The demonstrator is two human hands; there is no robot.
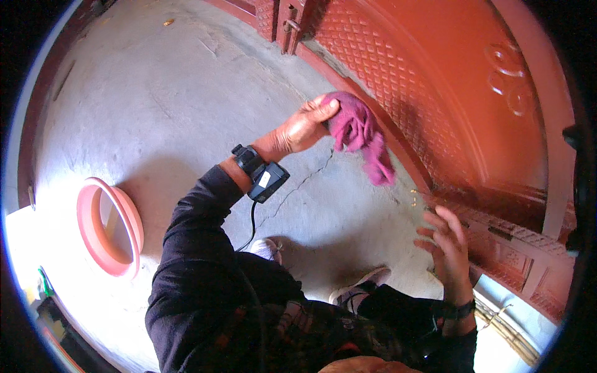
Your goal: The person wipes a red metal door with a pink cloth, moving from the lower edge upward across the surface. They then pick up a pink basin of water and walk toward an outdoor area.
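Observation:
A crumpled magenta cloth (357,126) hangs from my left hand (310,123), pinched between thumb and fingers. Its loose end dangles over the concrete floor, close to the lower edge of a red metal door (457,88). On my left wrist a black strap carries a small black box (269,182) with a cable. My right hand (445,245) is raised near the door frame (517,261), fingers apart and slightly blurred, with nothing in it. Whether the cloth touches the door cannot be told.
On the floor to my left stands a pink plastic basin (136,219) with what looks like water inside. A bolt latch (291,27) is fitted at the door's far edge. Bundled thin sticks (506,331) lie at lower right. A crack (303,182) runs across the concrete floor (140,93).

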